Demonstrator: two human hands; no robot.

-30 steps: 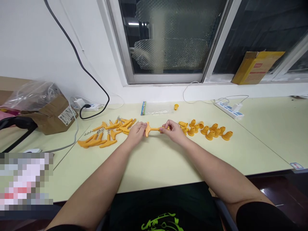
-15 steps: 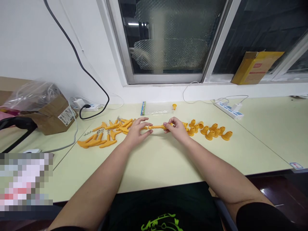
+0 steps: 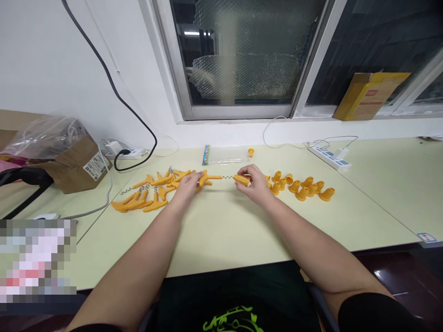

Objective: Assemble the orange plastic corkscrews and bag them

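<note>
We are holding a yellow plastic T-handle (image 3: 204, 178) in our left hand (image 3: 187, 188), its fingers (image 3: 194, 177) curled closed over the crossbar, just left of the frame's centre. Our right hand (image 3: 255, 183) is pinching a yellow cone-shaped cap (image 3: 241, 180) between thumb and bent fingers (image 3: 249, 171). A thin metal corkscrew (image 3: 226, 177) is running between handle and cap, so the piece's long axis is lying roughly level across the frame, above the pale desk (image 3: 221, 230), with the cap end pointing right. The right hand is sitting nearer the row of loose caps (image 3: 302, 193) at centre right, the left nearer the heap of yellow corkscrew handles (image 3: 138, 200) at centre left.
</note>
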